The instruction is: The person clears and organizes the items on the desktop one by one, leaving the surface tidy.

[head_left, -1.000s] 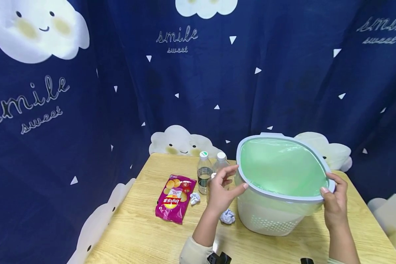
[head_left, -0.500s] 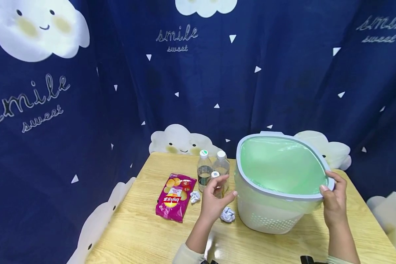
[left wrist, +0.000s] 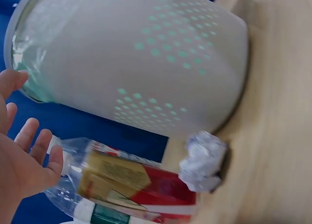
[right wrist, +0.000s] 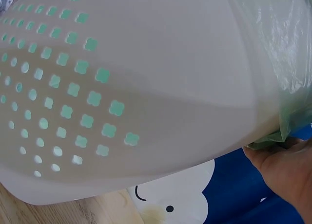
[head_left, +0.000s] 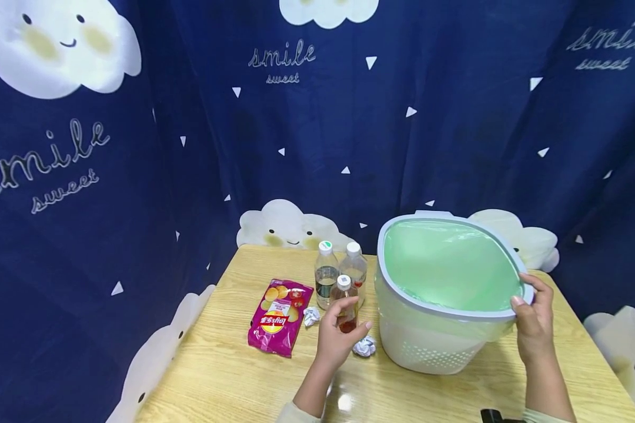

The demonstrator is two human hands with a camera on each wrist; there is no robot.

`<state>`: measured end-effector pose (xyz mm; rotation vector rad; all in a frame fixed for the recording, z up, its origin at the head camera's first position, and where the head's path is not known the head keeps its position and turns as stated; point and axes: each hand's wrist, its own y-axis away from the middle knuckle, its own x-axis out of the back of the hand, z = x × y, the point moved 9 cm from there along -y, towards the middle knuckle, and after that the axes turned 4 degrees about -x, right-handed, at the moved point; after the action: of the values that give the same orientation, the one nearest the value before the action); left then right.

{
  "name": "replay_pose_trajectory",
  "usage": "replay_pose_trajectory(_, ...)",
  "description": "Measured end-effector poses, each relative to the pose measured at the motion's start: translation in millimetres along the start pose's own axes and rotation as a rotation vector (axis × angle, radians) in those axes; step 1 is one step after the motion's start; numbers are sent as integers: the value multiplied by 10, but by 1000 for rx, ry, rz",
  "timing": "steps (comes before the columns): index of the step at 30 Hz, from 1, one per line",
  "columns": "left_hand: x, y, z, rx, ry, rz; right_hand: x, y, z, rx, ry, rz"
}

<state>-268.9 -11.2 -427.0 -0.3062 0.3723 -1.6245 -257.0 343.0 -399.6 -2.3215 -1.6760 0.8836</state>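
Note:
On the right of the table stands a white trash can (head_left: 423, 352) with a green bag (head_left: 450, 267) lining it and folded over under its pale rim. My right hand (head_left: 535, 323) grips that rim at the right, thumb and fingers either side of it. My left hand (head_left: 337, 336) is off the can, its fingers spread in a loose curve beside a small bottle of dark liquid (head_left: 347, 320). From the left wrist, the bottle's red and gold label (left wrist: 136, 185) shows just past the fingertips. A crumpled paper ball (head_left: 364, 346) lies between the bottle and the can.
Two clear bottles, one with a green-marked cap (head_left: 326, 276) and one with a white cap (head_left: 354, 267), stand behind the small one. A purple chip bag (head_left: 280, 317) and a second paper ball (head_left: 311, 316) lie to their left. A blue curtain (head_left: 317, 147) hangs behind the table.
My left hand has let go of the can's rim and moved left and down to the small bottle, which now shows past it. My right hand stays on the rim.

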Motion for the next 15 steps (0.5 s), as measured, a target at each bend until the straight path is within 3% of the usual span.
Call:
replay_pose_trajectory(5, 82, 79, -119, 13, -7, 5, -25, -15, 17, 6, 3, -28)
replay_pose_trajectory(10, 157, 177, -182, 6, -89, -37, -28, -2, 25, -2, 20, -34)
replay_pose_trajectory(15, 162, 251, -277, 18, -103, -71, -4, 8, -11, 1, 35, -16)
